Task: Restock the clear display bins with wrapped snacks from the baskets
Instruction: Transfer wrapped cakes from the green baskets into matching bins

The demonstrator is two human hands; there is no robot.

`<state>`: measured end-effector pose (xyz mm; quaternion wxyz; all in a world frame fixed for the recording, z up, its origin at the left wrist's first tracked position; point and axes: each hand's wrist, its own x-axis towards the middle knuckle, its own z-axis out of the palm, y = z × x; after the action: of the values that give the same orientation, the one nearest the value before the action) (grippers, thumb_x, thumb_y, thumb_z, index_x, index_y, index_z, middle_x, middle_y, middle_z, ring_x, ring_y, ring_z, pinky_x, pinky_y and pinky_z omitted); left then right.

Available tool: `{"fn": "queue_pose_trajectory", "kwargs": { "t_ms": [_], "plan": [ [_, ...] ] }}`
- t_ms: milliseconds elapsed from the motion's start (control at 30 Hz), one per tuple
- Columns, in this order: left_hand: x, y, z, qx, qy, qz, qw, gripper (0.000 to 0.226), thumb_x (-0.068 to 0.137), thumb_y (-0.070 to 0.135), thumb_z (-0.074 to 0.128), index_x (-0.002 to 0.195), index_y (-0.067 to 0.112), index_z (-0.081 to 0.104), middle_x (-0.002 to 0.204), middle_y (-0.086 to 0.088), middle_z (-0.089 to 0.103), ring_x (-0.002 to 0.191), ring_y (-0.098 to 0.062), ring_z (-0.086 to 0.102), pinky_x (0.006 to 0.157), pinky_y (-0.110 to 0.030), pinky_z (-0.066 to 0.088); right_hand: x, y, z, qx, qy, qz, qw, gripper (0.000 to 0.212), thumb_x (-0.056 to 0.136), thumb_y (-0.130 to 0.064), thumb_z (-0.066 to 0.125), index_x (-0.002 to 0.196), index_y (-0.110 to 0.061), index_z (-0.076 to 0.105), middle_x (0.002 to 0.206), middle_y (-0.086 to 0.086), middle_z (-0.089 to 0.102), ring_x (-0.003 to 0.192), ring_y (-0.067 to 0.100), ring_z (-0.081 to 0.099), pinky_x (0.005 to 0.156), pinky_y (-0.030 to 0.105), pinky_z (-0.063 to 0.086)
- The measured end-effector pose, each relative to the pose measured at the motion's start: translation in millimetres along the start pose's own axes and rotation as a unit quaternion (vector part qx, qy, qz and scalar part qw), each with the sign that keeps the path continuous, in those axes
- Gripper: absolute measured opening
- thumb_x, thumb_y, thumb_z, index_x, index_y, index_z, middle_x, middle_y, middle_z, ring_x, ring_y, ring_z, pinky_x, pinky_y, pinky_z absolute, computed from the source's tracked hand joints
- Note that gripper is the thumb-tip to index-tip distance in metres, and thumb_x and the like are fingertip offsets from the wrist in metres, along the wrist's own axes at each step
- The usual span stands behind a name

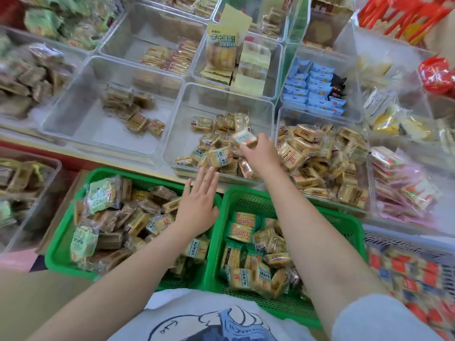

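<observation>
Right hand [258,153] — pinches one snack [244,138] above the middle bin [172,134]. Left hand [199,205] — flat, empty, over the left basket [61,249]. Risk: a loose pinch drops the snack short onto the bin rim, or it lands among the wrong stock.

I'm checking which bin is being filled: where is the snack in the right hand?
The snack, pinched by the right hand, is over the front centre clear bin.

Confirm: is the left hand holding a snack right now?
No, the left hand is flat and empty above the left basket; the right hand holds a packet.
</observation>
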<state>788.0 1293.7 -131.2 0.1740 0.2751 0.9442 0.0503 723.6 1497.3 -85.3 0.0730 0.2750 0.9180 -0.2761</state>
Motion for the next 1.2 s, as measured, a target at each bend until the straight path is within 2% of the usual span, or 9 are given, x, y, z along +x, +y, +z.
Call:
{"fn": "queue_pose_trajectory", "kwargs": {
  "t_ms": [133, 333, 500, 633, 767, 933, 1067, 1133, 1200],
  "plan": [
    [-1, 4, 4, 0.005, -0.003, -0.01, 1.0, 0.087, 0.099, 0.039, 0.038, 0.154, 0.017, -0.025, 0.159, -0.005, -0.034, 0.147, -0.026, -0.032, 0.125, -0.05, 0.0, -20, 10, -1, 0.012, 0.012, -0.01, 1.0, 0.058, 0.097, -0.041, 0.057, 0.146, -0.014, 0.042, 0.139, 0.006, 0.047, 0.1, 0.02, 0.056, 0.069, 0.026, 0.042],
    [6, 27, 5, 0.005, -0.008, 0.025, 1.0, 0.089, 0.098, 0.046, 0.04, 0.156, 0.015, -0.019, 0.162, -0.004, -0.028, 0.148, -0.027, -0.029, 0.125, -0.049, 0.0, -102, 68, 4, 0.082, -0.004, -0.06, 0.995, 0.012, 0.099, -0.02, 0.055, 0.099, -0.015, 0.066, 0.086, -0.003, 0.065, 0.078, 0.017, 0.061, 0.07, 0.032, 0.051],
    [12, 57, 12, 0.007, -0.021, 0.055, 0.998, 0.093, 0.097, 0.049, 0.042, 0.156, 0.015, -0.021, 0.161, -0.004, -0.03, 0.147, -0.029, -0.03, 0.125, -0.048, 0.0, -124, 138, 43, -0.026, -0.125, 0.066, 0.99, 0.026, 0.097, -0.022, 0.062, 0.121, -0.016, 0.065, 0.122, 0.007, 0.063, 0.111, 0.025, 0.058, 0.085, 0.031, 0.047],
    [11, 57, 16, 0.007, -0.023, 0.047, 0.999, 0.092, 0.093, 0.048, 0.036, 0.155, 0.018, -0.024, 0.159, -0.001, -0.035, 0.146, -0.027, -0.034, 0.125, -0.047, -0.001, -131, 160, 71, -0.091, -0.218, 0.056, 0.97, 0.062, 0.091, -0.032, 0.07, 0.147, -0.029, 0.045, 0.159, 0.013, 0.029, 0.147, 0.033, 0.025, 0.12, 0.053, 0.023],
    [10, 55, 15, 0.012, -0.024, 0.043, 0.999, 0.099, 0.094, 0.033, 0.051, 0.153, 0.021, -0.028, 0.156, 0.003, -0.04, 0.144, -0.024, -0.037, 0.124, -0.046, -0.005, -138, 164, 86, -0.225, -0.239, 0.026, 0.944, 0.077, 0.088, -0.017, 0.068, 0.154, -0.03, 0.031, 0.165, 0.012, 0.015, 0.149, 0.036, 0.017, 0.121, 0.059, 0.016],
    [11, 56, 9, 0.03, -0.031, 0.038, 0.998, 0.098, 0.095, 0.033, 0.051, 0.154, 0.022, -0.027, 0.158, 0.003, -0.036, 0.145, -0.023, -0.035, 0.122, -0.043, -0.004, -139, 174, 88, -0.236, -0.181, 0.002, 0.955, 0.077, 0.086, -0.005, 0.064, 0.152, -0.027, 0.032, 0.159, 0.014, 0.03, 0.142, 0.037, 0.032, 0.118, 0.054, 0.025],
    [11, 56, 7, 0.032, -0.029, 0.041, 0.998, 0.097, 0.095, 0.035, 0.05, 0.155, 0.021, -0.025, 0.158, 0.003, -0.035, 0.146, -0.023, -0.033, 0.123, -0.043, 0.001, -133, 177, 62, -0.009, -0.156, 0.034, 0.987, 0.057, 0.087, -0.026, 0.073, 0.135, -0.028, 0.044, 0.13, 0.002, 0.058, 0.108, 0.021, 0.061, 0.097, 0.043, 0.053],
    [11, 56, 8, 0.024, -0.029, 0.042, 0.998, 0.097, 0.094, 0.035, 0.05, 0.155, 0.021, -0.025, 0.158, 0.003, -0.035, 0.146, -0.023, -0.033, 0.123, -0.042, 0.001, -133, 172, 38, 0.213, -0.119, 0.097, 0.965, 0.042, 0.088, -0.026, 0.073, 0.123, -0.026, 0.05, 0.115, -0.002, 0.06, 0.091, 0.015, 0.064, 0.074, 0.034, 0.059],
    [11, 56, 10, 0.029, -0.031, 0.043, 0.998, 0.097, 0.095, 0.037, 0.049, 0.154, 0.02, -0.026, 0.158, 0.002, -0.035, 0.146, -0.025, -0.033, 0.123, -0.041, 0.003, -134, 167, 16, 0.368, -0.09, 0.142, 0.915, 0.031, 0.089, -0.021, 0.073, 0.114, -0.023, 0.054, 0.118, 0.004, 0.058, 0.096, 0.02, 0.066, 0.076, 0.036, 0.059]
  ]
}}
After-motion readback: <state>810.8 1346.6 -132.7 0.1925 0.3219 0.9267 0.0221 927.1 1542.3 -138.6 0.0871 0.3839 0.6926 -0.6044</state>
